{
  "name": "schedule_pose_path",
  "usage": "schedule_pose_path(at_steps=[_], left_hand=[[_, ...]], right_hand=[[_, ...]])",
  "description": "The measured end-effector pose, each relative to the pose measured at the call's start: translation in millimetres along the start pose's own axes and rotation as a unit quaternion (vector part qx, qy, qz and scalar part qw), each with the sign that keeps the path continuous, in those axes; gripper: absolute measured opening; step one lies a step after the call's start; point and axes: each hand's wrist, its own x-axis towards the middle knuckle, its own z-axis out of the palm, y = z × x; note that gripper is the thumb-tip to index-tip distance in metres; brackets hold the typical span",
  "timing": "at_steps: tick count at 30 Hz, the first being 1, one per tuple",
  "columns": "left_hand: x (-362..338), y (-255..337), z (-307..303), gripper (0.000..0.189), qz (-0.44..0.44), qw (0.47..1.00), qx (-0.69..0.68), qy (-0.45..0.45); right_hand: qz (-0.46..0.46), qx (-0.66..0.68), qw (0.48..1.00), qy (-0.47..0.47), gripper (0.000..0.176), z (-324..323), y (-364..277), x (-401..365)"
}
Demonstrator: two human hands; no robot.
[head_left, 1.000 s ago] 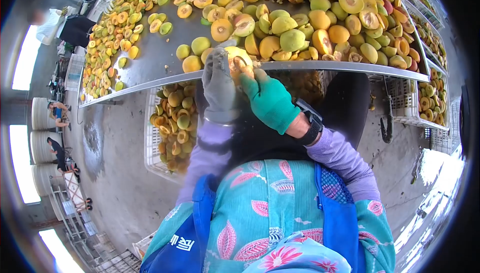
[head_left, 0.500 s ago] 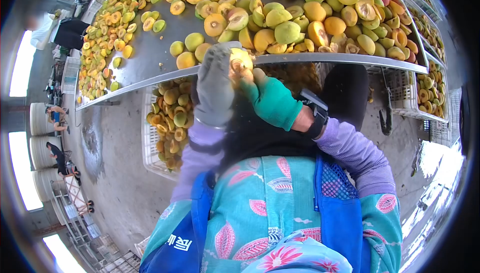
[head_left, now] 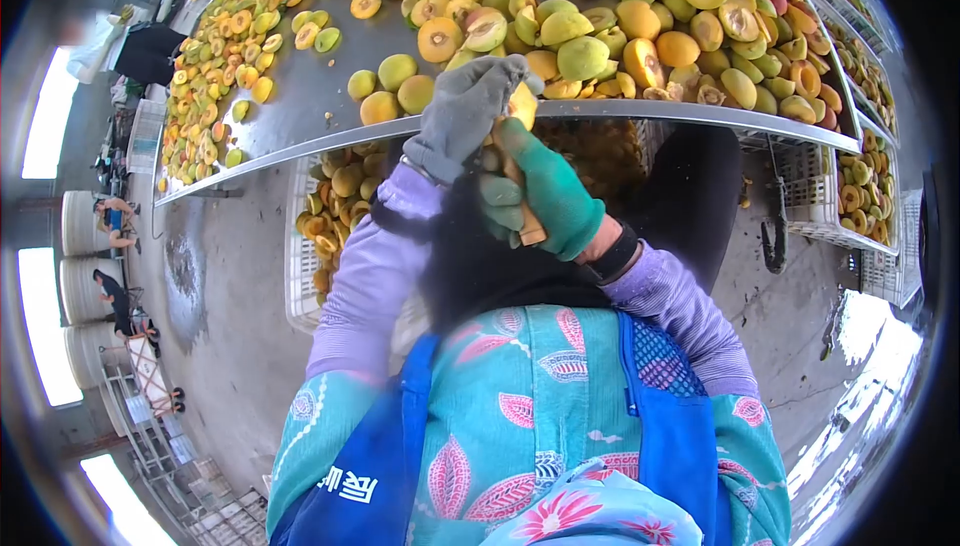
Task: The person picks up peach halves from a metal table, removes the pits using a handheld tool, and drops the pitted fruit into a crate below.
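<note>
1. Near the edge of the table (head_left: 290,116), the left hand (head_left: 462,111) pinches a yellow fruit (head_left: 522,104); the right hand (head_left: 552,196) wraps a wooden handle (head_left: 532,227), whose working end is hidden.
2. Good work here probably wants a steady fruit, short strokes, left hand clear.
3. White characters (head_left: 347,484) mark the blue apron (head_left: 395,446), not surely readable.

Left glove (head_left: 465,111): grey, narrow pale band (head_left: 420,170) at the cuff. Right glove (head_left: 562,201): green. Wristband (head_left: 616,256): black, right wrist. Undersleeves (head_left: 685,306): lilac, the right finely striped. Smock (head_left: 488,371): teal, pink and white leaf motifs. Side panels (head_left: 675,456): bright blue, white characters (head_left: 347,485) left, mesh patch (head_left: 660,354) right. Neckcloth (head_left: 620,506): pale blue, pink flowers. Trousers (head_left: 695,191): black.
</note>
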Motion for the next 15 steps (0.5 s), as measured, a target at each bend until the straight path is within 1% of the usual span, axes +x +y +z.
schedule_pose_path(at_steps=[1, 2, 5, 6, 9, 10, 12, 13, 14, 15], left_hand=[[0.7, 3.7, 0.0, 0.039, 0.015, 0.999, 0.014, -0.031], [-7.3, 7.8, 3.2, 0.043, -0.048, 0.988, -0.14, -0.031], [-24.1, 21.4, 17.8, 0.033, -0.065, 0.959, -0.267, 0.075], [-27.1, 18.8, 17.4, 0.033, -0.021, 0.97, -0.223, 0.098], [-29.6, 14.0, 7.2, 0.035, 0.083, 0.994, -0.053, 0.053], [-30.0, 17.1, 1.2, 0.035, 0.063, 0.998, 0.012, 0.007], [-24.5, 14.1, -1.6, 0.036, 0.086, 0.996, -0.01, 0.006], [-22.7, 9.3, -1.4, 0.037, 0.095, 0.995, -0.021, 0.004], [-22.7, 0.8, 2.9, 0.043, -0.012, 0.986, -0.158, 0.058], [-28.6, 1.9, 1.8, 0.045, -0.068, 0.962, -0.248, 0.095]], right_hand=[[0.002, -0.002, 1.0, -0.012, 0.039, -2.4, -3.1, -0.3], [0.009, 0.029, 0.999, -0.035, 0.04, -3.4, -5.4, -1.3], [0.039, 0.128, 0.986, -0.097, 0.041, -5.0, -4.0, -4.8], [0.029, 0.065, 0.995, -0.076, 0.041, -3.9, -0.4, -6.5], [0.016, -0.065, 0.997, -0.027, 0.039, 6.9, 4.1, -11.4], [0.06, 0.006, 0.996, -0.059, 0.038, 1.5, 2.0, -10.2], [0.071, 0.129, 0.979, -0.138, 0.039, -5.9, 5.3, -4.7], [0.076, 0.191, 0.963, -0.176, 0.039, -7.2, 6.4, -3.2], [0.061, 0.198, 0.966, -0.154, 0.039, -5.9, 7.2, -2.7], [0.073, 0.189, 0.964, -0.172, 0.04, -2.3, 9.2, -3.3]])
